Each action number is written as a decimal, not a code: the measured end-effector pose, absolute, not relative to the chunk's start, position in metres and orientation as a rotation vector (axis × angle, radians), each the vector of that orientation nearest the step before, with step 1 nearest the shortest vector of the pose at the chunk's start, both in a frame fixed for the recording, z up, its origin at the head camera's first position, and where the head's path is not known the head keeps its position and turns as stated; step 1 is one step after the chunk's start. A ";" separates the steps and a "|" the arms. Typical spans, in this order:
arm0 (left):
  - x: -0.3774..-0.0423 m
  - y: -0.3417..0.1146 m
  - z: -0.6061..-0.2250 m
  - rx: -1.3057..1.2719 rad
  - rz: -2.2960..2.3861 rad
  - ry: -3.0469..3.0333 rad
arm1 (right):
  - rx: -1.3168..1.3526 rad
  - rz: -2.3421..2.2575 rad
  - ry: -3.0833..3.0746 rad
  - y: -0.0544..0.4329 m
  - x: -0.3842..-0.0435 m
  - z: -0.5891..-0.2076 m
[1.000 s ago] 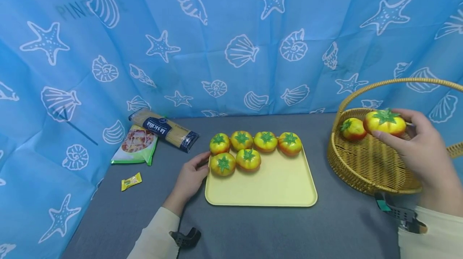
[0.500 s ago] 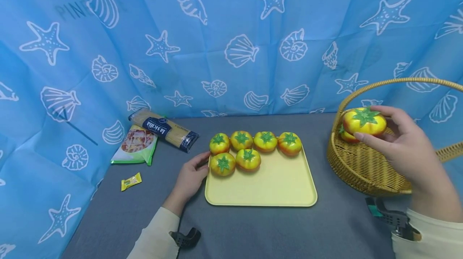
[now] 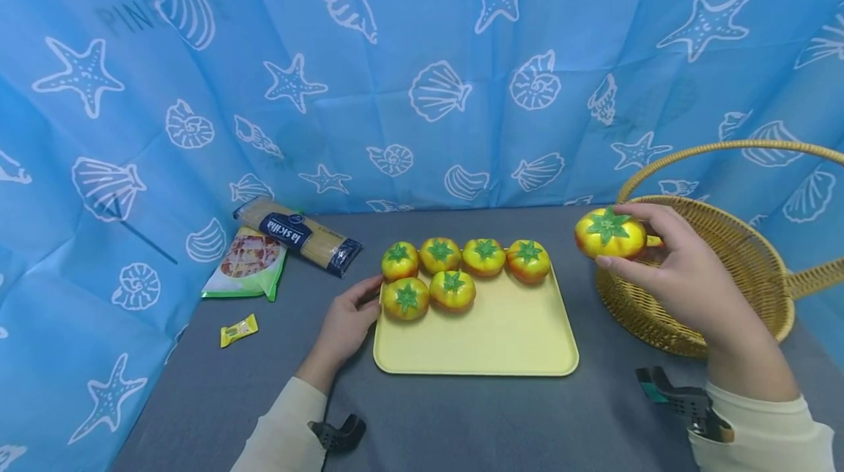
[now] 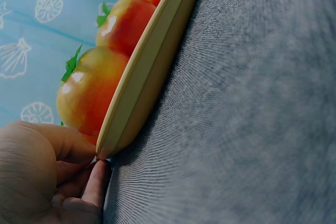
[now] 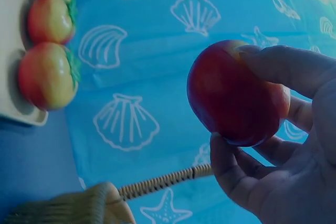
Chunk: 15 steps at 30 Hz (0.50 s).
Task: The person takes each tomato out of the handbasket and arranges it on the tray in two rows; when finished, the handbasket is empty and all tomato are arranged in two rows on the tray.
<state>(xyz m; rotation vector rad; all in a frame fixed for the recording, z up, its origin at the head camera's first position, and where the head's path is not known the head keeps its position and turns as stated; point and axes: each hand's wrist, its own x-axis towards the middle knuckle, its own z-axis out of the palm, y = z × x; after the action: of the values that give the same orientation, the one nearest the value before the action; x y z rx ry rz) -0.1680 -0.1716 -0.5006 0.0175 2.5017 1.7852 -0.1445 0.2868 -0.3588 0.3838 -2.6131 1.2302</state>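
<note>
My right hand (image 3: 689, 278) grips a yellow-red tomato (image 3: 610, 233) with a green star-shaped top, held in the air by the basket's left rim. In the right wrist view, thumb and fingers curl round this tomato (image 5: 236, 95). The wicker basket (image 3: 758, 248) lies partly behind that hand and forearm; a bit of another tomato (image 3: 654, 241) shows there. My left hand (image 3: 349, 322) is at the left edge of the pale yellow tray (image 3: 488, 347). Up close, its thumb and finger pinch the tray rim (image 4: 139, 72). Several tomatoes (image 3: 452, 290) sit in two rows at the tray's back left.
Left of the tray lie a pasta packet (image 3: 300, 234), a green-and-white food bag (image 3: 247, 263) and a small yellow wrapped packet (image 3: 239, 330) on the grey tabletop (image 3: 461, 421). The basket's handle (image 3: 725, 146) arches high. A blue shell-print curtain (image 3: 422, 91) hangs behind.
My right hand has carried the tomato leftward from over the basket toward the tray. The basket has tilted a little. My left hand has stayed at the tray's edge.
</note>
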 end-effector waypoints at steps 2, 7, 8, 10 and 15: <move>-0.168 -0.171 -0.500 0.020 1.782 2.502 | 0.420 1.262 -2.606 0.283 -0.145 -0.361; -0.169 -0.171 -0.501 0.018 1.790 2.490 | 0.491 1.337 -2.622 0.274 -0.149 -0.368; -0.169 -0.171 -0.501 0.020 1.791 2.490 | 0.499 1.347 -2.631 0.272 -0.151 -0.370; -0.169 -0.171 -0.501 0.020 1.795 2.486 | 0.508 1.368 -2.644 0.269 -0.153 -0.372; -0.169 -0.171 -0.502 0.030 1.802 2.484 | 0.495 1.447 -2.675 0.261 -0.158 -0.380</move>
<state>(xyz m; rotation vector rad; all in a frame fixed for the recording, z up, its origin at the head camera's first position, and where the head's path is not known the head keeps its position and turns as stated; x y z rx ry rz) -0.1693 -0.1712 -0.5019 0.0305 2.4837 1.8016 -0.1577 0.2610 -0.3801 0.4955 -2.6751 1.4474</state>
